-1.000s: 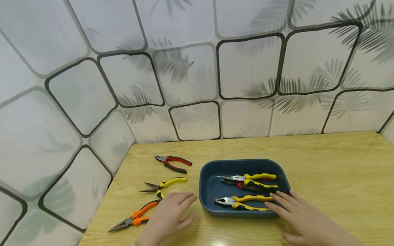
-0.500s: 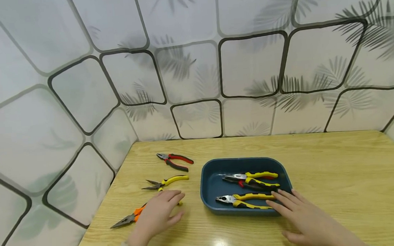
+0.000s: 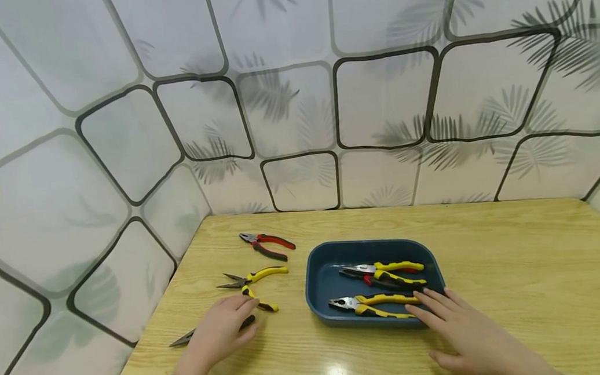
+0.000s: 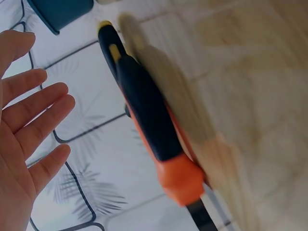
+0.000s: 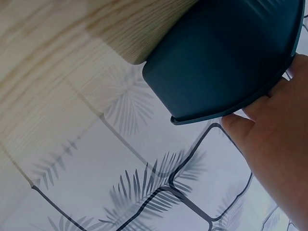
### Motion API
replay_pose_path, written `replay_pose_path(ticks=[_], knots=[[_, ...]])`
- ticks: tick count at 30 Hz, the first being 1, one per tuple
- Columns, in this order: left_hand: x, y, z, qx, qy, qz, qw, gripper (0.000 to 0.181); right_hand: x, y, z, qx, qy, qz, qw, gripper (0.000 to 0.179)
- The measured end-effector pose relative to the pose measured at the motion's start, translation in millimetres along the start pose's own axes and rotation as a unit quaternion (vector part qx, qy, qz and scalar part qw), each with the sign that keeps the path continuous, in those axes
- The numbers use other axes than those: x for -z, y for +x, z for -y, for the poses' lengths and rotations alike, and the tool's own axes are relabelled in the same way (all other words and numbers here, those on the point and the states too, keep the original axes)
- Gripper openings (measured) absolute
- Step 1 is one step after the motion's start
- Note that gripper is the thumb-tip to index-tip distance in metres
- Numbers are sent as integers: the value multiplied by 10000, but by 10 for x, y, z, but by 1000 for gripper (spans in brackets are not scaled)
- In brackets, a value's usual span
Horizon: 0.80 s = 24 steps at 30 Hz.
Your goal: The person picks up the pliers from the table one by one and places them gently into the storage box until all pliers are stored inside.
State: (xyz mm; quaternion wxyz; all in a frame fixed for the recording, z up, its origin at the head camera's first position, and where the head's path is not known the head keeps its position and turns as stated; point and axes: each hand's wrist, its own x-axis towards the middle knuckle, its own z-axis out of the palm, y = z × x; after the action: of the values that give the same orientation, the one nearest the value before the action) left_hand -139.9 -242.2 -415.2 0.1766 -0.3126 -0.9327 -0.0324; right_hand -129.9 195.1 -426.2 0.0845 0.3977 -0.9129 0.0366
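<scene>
My left hand [image 3: 220, 331] hovers over the orange-and-black long-nose pliers [image 4: 149, 110], fingers spread and holding nothing. In the head view this hand hides much of those pliers; their dark nose and a black handle end show. My right hand [image 3: 464, 336] rests its fingers over the rim at the near right corner of a dark blue bin [image 3: 320, 293]. Inside lie yellow-and-black combination pliers [image 3: 363, 308]. Behind them, yellow-and-black long-nose pliers [image 3: 381, 270] lie across red-and-black pliers [image 3: 377, 281].
Yellow needle-nose pliers [image 3: 241, 281] lie with spread handles just beyond my left hand. Farther back are red-and-black combination pliers [image 3: 258, 239]. The wooden table [image 3: 535, 264] ends at a patterned wall covering [image 3: 299, 181] behind and at the left.
My left hand has moved left and away from the bin, to above the orange-handled pliers. The right hand has stayed at the bin's rim.
</scene>
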Motion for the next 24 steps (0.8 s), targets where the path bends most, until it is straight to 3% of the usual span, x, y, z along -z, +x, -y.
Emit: replay_pose_path(ticks=[5,13,20,24], knots=[[-14,-78,59,238,-5,253,9994,35,3,-9,3,19,-35,-48,10000,67],[2,-128,152,338,5,579,9977,38,4,-5,5,16,-36,-71,10000,67],[-17,-164,224,299,102,544,9980,34,-13,-16,3,160,-164,-280,9993,66],[-23,-180,249,443,207,628,9968,35,-9,-15,6,144,-164,-274,9994,65]])
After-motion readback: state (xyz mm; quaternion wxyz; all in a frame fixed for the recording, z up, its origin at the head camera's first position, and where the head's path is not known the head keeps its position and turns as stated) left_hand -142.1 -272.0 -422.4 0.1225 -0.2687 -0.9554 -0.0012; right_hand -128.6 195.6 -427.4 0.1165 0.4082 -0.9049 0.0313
